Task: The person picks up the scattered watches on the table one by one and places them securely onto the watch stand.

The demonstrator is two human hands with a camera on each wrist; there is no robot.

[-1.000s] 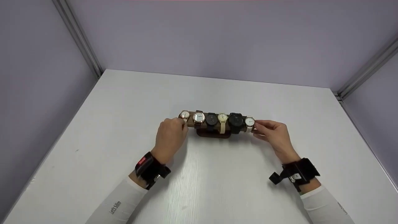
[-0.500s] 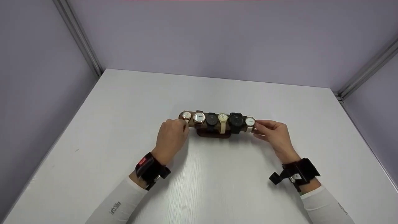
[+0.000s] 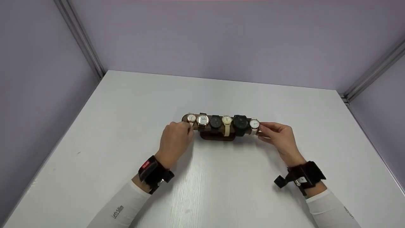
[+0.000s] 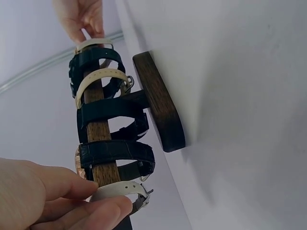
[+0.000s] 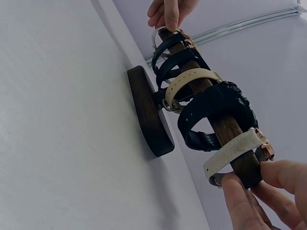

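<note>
A dark wooden watch stand (image 3: 217, 136) stands mid-table, its bar (image 4: 98, 129) carrying several wristwatches in a row. My left hand (image 3: 189, 127) pinches the pale strap (image 4: 120, 191) of the leftmost, rose-gold watch (image 3: 191, 118) at the bar's left end. My right hand (image 3: 260, 129) grips the right end of the bar (image 5: 247, 168), just beside the white-faced watch (image 3: 254, 123) with the cream strap (image 5: 235, 148). Between them sit dark-strapped watches (image 5: 211, 112) and a beige-strapped one (image 3: 227, 120). The oval base (image 5: 148, 112) rests flat on the table.
The white table (image 3: 221, 183) is boxed in by lilac walls at the back and both sides, with metal corner rails (image 3: 79, 38). Black camera bands (image 3: 153, 172) sit on both wrists.
The leftmost watch has slid a little to the right along the bar, closer to its neighbour, with my left hand following. The right hand and the stand have stayed put.
</note>
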